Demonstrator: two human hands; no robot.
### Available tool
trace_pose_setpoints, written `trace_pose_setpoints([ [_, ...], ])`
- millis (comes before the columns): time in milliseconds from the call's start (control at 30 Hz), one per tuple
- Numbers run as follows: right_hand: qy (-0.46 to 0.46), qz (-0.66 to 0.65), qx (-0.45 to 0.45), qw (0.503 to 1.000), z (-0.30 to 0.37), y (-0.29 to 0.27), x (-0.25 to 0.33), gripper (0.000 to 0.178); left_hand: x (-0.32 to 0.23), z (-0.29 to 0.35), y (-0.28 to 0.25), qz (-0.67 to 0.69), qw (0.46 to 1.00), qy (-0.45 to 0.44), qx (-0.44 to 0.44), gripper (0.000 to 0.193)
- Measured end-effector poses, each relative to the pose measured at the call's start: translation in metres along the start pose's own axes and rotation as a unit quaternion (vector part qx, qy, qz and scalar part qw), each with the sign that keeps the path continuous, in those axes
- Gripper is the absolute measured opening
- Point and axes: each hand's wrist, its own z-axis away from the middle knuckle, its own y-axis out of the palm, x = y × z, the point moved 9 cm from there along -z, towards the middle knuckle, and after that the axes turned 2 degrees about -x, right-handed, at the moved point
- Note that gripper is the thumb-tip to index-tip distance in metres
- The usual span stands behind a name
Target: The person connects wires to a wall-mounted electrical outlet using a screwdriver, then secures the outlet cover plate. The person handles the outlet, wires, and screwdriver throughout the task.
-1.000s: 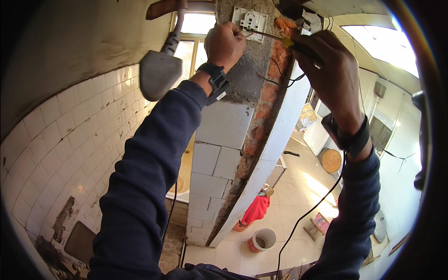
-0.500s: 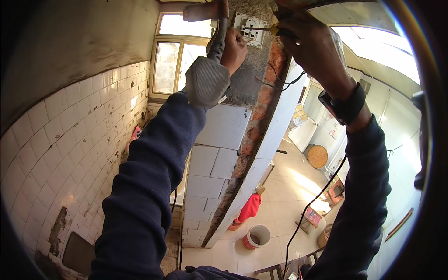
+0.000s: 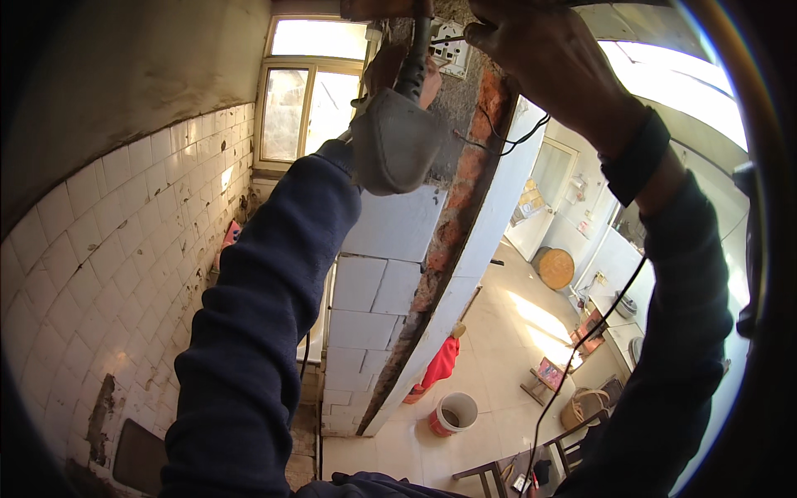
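High on the wall end, a white electrical socket plate [image 3: 451, 55] sits on rough cement. My right hand [image 3: 540, 62] is closed around a screwdriver [image 3: 449, 39], whose thin shaft points left at the plate's face; its handle is hidden in the fingers. At the plate's left side is my left hand [image 3: 382, 71], with curled fingers. Much of that hand is covered by a grey block with a ribbed neck [image 3: 397, 141] hanging in front, so what it holds is hidden. Loose black wires [image 3: 516, 141] stick out of the wall below the plate.
White tiles [image 3: 390, 224] and exposed brick [image 3: 455, 224] cover the wall end. A window [image 3: 290, 108] stands behind on the left. On the floor below are a bucket [image 3: 444, 423], a red cloth [image 3: 440, 363] and a basket [image 3: 581, 408]. A black cable [image 3: 581, 344] hangs beside my right arm.
The socket plate and both hands appear higher in the picture. My right wrist has turned, and the screwdriver's yellow handle no longer shows. The grey block has swung right, covering more of my left hand.
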Motion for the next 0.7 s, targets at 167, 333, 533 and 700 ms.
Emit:
trace_pose_setpoints([
  [167,-0.183,0.145,0.1,0.967,-0.012,0.017,0.029,0.012,0.001,-0.006,0.001,-0.001,0.999,-0.049,0.019,0.011],
  [333,-0.089,0.049,0.184,0.978,-0.017,0.029,0.021,0.009,-0.016,0.001,-0.01,0.039,0.993,0.081,-0.082,0.012],
  [533,-0.171,0.305,0.33,0.877,0.003,0.059,0.02,0.012,0.007,-0.003,0.024,0.039,0.997,-0.009,-0.063,0.012],
  [700,-0.221,0.432,0.263,0.834,-0.01,0.04,0.021,0.011,0.001,0.0,0.025,-0.045,0.996,-0.028,-0.067,0.01],
])
